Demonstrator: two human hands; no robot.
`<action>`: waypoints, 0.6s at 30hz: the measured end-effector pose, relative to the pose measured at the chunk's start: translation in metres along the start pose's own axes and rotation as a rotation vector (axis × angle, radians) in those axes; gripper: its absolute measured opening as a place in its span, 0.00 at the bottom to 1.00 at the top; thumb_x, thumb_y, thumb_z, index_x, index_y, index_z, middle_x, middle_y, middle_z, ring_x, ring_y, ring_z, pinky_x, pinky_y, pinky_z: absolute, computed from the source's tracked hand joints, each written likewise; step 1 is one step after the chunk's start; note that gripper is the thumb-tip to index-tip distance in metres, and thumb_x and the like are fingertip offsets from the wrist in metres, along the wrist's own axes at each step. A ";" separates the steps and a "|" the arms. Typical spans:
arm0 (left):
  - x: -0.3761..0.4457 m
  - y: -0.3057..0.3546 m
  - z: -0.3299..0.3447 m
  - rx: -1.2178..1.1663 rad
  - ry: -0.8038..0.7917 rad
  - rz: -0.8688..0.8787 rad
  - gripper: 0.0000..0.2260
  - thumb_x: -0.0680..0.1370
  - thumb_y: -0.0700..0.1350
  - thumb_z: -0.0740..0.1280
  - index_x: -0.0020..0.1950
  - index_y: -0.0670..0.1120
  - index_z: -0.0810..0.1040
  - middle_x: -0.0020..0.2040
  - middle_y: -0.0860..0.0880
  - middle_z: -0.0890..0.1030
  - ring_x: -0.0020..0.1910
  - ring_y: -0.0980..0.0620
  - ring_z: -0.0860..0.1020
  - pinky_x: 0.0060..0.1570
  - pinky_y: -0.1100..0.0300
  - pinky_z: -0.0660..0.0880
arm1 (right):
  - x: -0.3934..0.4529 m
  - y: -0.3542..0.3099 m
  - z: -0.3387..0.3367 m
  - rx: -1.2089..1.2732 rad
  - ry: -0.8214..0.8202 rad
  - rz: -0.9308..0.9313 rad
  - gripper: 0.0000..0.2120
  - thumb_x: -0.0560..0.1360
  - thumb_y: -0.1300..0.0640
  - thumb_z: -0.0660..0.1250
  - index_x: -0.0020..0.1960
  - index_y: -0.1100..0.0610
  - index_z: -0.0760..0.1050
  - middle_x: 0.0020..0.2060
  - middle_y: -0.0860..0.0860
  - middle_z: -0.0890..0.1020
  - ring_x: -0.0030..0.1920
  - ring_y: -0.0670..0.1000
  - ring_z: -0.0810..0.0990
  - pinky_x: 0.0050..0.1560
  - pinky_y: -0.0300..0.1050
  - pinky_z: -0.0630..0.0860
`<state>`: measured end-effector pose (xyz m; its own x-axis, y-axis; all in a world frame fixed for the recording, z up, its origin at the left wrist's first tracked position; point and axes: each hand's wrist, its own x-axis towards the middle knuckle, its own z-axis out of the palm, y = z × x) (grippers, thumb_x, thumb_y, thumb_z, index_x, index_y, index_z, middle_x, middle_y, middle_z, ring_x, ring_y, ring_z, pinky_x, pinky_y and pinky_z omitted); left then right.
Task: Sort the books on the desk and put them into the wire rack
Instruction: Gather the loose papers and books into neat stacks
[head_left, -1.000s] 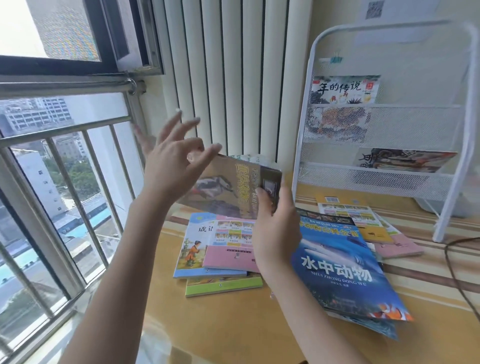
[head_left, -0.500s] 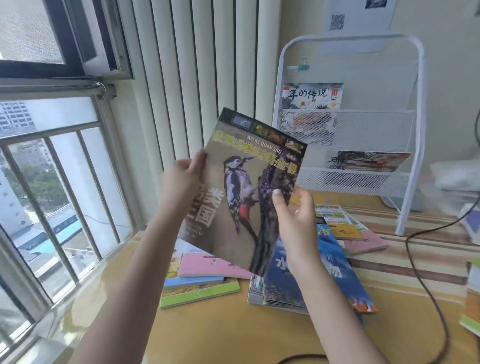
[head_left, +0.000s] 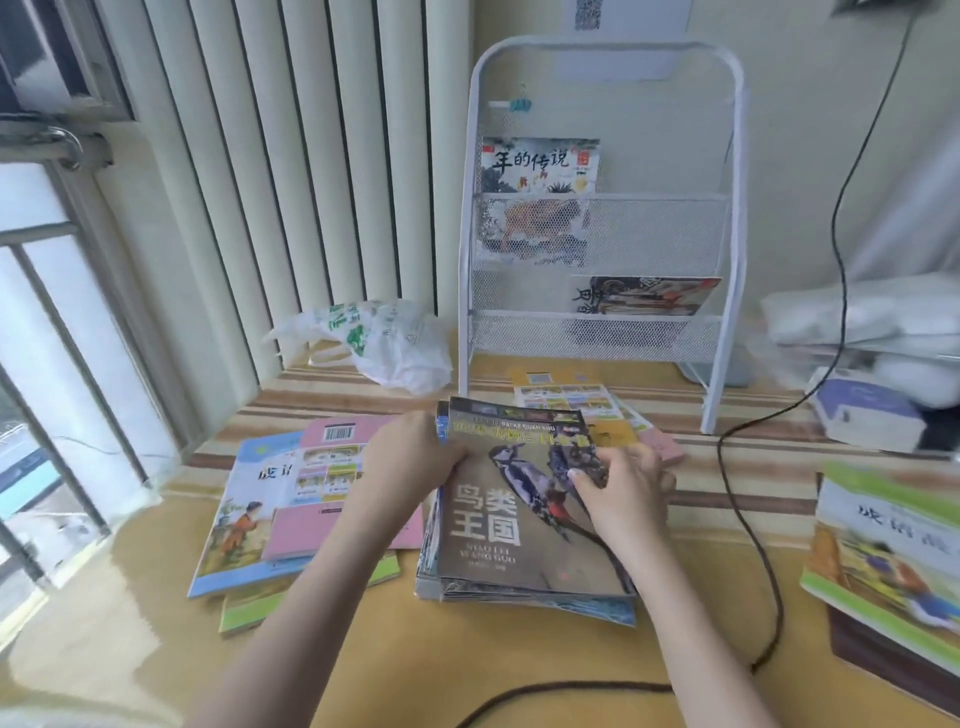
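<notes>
Standing at the back of the desk (head_left: 467, 670), directly beyond both hands, we find the white wire rack (head_left: 602, 234). It already carries a book in its upper pocket (head_left: 540, 166) and another lying low in the lower pocket (head_left: 644, 295). We judge ample room remains on the right of the upper pocket and the left of the lower.

Between rack and hands, a central stack of books (head_left: 524, 597) lies flat on the desk, topped by the bird book (head_left: 498, 525) with the woodpecker cover. Its long axis runs away from us toward the rack, tilted slightly rightward.

Our left hand (head_left: 410, 462) grips the book's upper left edge, fingers curled round it. Our right hand (head_left: 623, 493) pinches its right edge, thumb on the cover. Both sit equally near the book; the right lies marginally closer to the rack's free space.

A second pile, blue and pink covers (head_left: 291, 499), lies well left. A plastic bag (head_left: 379, 343) rests beside the rack's left foot.
</notes>
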<state>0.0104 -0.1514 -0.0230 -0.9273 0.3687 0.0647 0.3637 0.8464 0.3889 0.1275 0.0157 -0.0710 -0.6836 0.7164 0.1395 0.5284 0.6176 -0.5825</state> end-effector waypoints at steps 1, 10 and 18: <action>-0.001 0.001 0.001 -0.024 0.001 0.008 0.17 0.75 0.55 0.66 0.47 0.42 0.69 0.44 0.46 0.75 0.44 0.44 0.74 0.37 0.57 0.68 | -0.002 -0.002 -0.001 0.017 -0.008 -0.011 0.21 0.77 0.50 0.64 0.68 0.56 0.68 0.68 0.57 0.65 0.69 0.58 0.61 0.65 0.49 0.62; -0.001 0.006 0.025 -0.865 -0.103 -0.087 0.35 0.68 0.42 0.77 0.71 0.46 0.64 0.61 0.45 0.77 0.49 0.47 0.81 0.51 0.48 0.80 | -0.007 0.003 -0.013 0.495 -0.112 0.124 0.33 0.75 0.53 0.68 0.74 0.53 0.55 0.72 0.54 0.65 0.70 0.56 0.66 0.63 0.47 0.66; -0.002 0.021 0.015 -1.343 -0.177 0.003 0.39 0.72 0.37 0.73 0.75 0.58 0.57 0.59 0.51 0.80 0.45 0.47 0.84 0.39 0.55 0.80 | -0.007 0.008 -0.007 0.598 -0.017 0.044 0.26 0.76 0.59 0.66 0.71 0.51 0.60 0.70 0.52 0.68 0.70 0.51 0.66 0.58 0.40 0.63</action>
<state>0.0209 -0.1288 -0.0287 -0.8660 0.4999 -0.0115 -0.0952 -0.1422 0.9853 0.1403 0.0174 -0.0710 -0.6782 0.7287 0.0951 0.1845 0.2940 -0.9378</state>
